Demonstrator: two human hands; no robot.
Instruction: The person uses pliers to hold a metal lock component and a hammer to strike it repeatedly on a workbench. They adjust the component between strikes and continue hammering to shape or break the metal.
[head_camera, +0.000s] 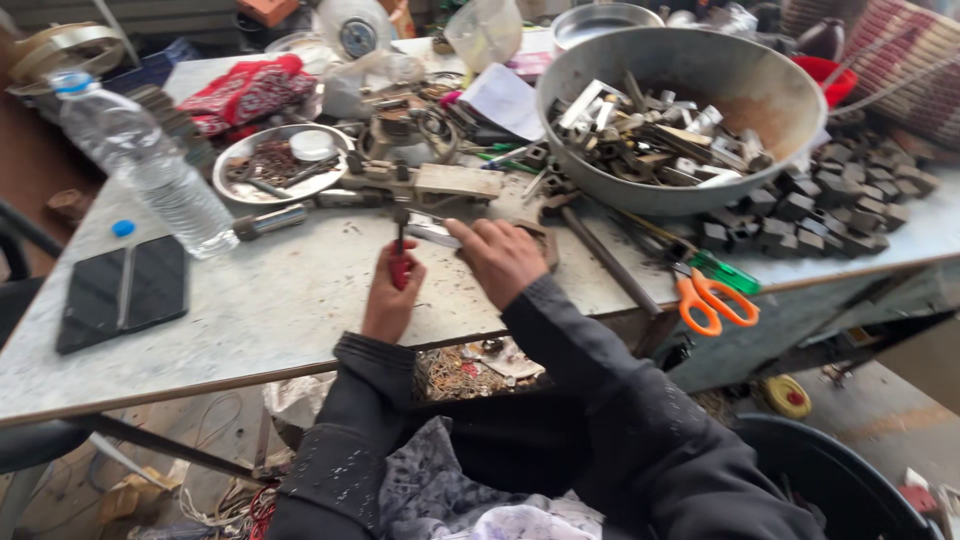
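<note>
While the worktable (250, 300) is viewed from above, a black tablet (125, 290) is seen at 9 o'clock, with a clear water bottle (140, 165) lying just beyond it. A red-handled screwdriver (400, 262) is gripped by the clenched left hand (390, 295), its shaft pointed toward 12 o'clock at a metal assembly (440, 185). The assembly's near edge is pressed by the curled fingers of the right hand (500, 258). Orange-handled scissors (712, 300) are located at 3 o'clock, below a large metal bowl (690, 110) of parts.

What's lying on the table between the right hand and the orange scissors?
In the head view, a long dark metal rod lies slantwise on the table between the right hand and the orange scissors.
</note>
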